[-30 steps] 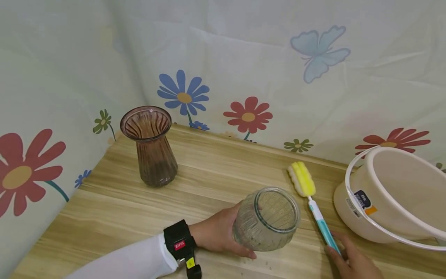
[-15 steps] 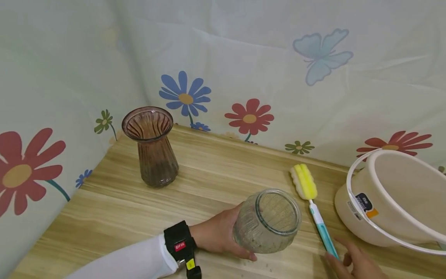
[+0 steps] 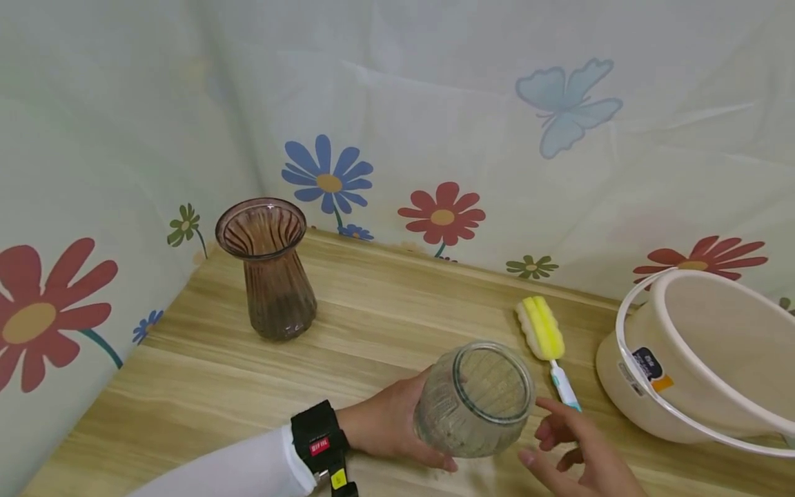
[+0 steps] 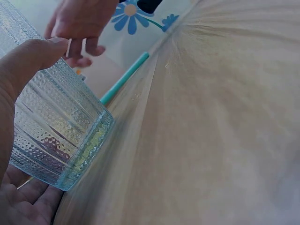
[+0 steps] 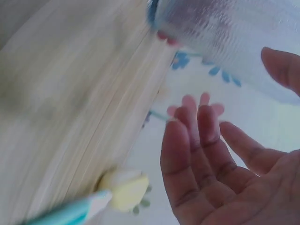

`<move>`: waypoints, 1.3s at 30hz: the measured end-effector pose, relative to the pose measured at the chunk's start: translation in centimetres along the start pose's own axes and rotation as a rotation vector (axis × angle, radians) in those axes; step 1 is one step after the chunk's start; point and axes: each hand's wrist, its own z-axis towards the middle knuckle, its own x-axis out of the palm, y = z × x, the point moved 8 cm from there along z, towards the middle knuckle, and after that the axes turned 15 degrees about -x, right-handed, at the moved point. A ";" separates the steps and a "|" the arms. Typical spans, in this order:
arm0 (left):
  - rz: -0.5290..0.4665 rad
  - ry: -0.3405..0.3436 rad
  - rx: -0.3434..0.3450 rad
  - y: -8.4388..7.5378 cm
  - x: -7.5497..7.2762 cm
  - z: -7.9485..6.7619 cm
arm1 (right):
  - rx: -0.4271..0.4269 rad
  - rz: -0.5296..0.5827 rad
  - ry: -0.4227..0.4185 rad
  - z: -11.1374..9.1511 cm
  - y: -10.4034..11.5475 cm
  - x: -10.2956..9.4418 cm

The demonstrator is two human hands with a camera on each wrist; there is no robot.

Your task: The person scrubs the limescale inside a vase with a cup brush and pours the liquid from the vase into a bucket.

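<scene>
A clear ribbed glass vase [image 3: 466, 407] leans to the right in the grip of my left hand [image 3: 391, 417], whose thumb and fingers curve round its side. In the left wrist view water drops cover the glass vase [image 4: 56, 126]. My right hand [image 3: 577, 449] is beside the vase, fingers loosely bent and holding nothing; the right wrist view shows its palm [image 5: 234, 187] bare. A sponge brush [image 3: 542, 330] with a yellow and white head lies on the table behind the right hand, which hides most of its teal handle [image 4: 124, 78].
A purple-brown fluted vase [image 3: 279, 290] stands upright at the back left. At the right sits a cream bucket [image 3: 621, 366] with its handle hanging over the near side. Flower-printed cloth [image 3: 385, 103] rises behind the wooden table [image 3: 186, 386].
My right hand has left the brush's handle and moved left, close to the glass vase. The brush stays lying on the table. My left hand holds the vase in about the same place.
</scene>
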 end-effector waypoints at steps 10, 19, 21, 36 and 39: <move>0.019 -0.012 0.029 -0.4 0.4 0.2 | -0.282 0.215 0.039 1.2 4.4 1.5; 0.029 -0.012 0.051 -0.5 0.7 0.6 | -0.123 0.393 0.123 2.5 5.1 3.5; 0.037 -0.016 0.057 -0.5 0.8 0.8 | -0.160 0.419 0.116 2.7 5.3 3.7; -0.007 -0.028 -0.014 1.1 0.4 0.4 | -0.328 0.564 0.099 3.6 5.8 5.1; -0.030 -0.021 -0.020 1.1 0.2 0.3 | -0.282 0.563 0.121 3.7 5.7 5.3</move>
